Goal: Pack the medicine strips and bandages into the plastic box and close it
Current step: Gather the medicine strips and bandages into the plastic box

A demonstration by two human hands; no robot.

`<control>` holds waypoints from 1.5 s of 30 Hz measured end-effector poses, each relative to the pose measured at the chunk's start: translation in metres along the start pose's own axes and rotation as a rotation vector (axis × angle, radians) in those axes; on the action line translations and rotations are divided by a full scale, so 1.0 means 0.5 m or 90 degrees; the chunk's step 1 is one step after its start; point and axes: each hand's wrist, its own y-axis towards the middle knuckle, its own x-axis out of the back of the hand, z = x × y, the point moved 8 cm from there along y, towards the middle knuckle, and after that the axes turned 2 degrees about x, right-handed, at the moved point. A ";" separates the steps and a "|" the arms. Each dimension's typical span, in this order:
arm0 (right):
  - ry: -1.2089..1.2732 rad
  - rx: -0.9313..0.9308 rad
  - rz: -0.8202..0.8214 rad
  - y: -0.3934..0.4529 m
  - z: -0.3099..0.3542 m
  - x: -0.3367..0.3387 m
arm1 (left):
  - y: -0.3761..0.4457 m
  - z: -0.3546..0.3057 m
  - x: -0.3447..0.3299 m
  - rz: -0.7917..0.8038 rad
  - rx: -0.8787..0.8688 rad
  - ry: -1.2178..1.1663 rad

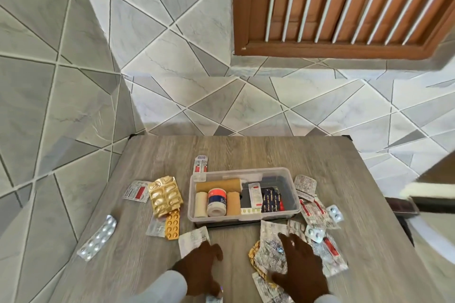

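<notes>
You are spreading your open right hand [299, 267] flat over the loose pile of crinkled silver medicine strips [273, 251], your left hand [200, 265] gripping nothing, so strips are risking sliding off the near edge of the grey wood-grain tabletop [246, 152].

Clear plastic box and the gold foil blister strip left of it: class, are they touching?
Apart. The head view shows bare wooden table between the gold foil blister strip and the clear plastic box's left wall.

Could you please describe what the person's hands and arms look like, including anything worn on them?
Both hands are bare: no gloves, rings or watch show on the left hand or the right hand. Each wrist emerges from a plain, pale grey long sleeve, without visible markings.
</notes>
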 end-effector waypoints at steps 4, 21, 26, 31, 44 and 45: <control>0.003 -0.031 -0.020 -0.021 0.011 -0.027 | -0.024 0.010 -0.046 -0.003 -0.043 0.118; 0.150 -0.165 -0.111 -0.068 -0.025 -0.009 | -0.005 0.016 -0.023 -0.132 -0.027 -0.260; 0.187 -0.122 -0.051 -0.024 -0.033 -0.007 | 0.031 -0.056 -0.007 -0.116 -0.012 -0.508; 0.274 -0.087 -0.005 0.026 -0.056 0.000 | 0.073 -0.105 -0.018 -0.149 0.040 -0.534; 0.506 -0.013 0.149 0.093 -0.073 0.025 | 0.077 -0.153 -0.003 -0.248 0.115 -0.598; 0.491 0.001 0.144 0.095 -0.071 0.032 | 0.069 -0.156 -0.001 -0.253 0.103 -0.595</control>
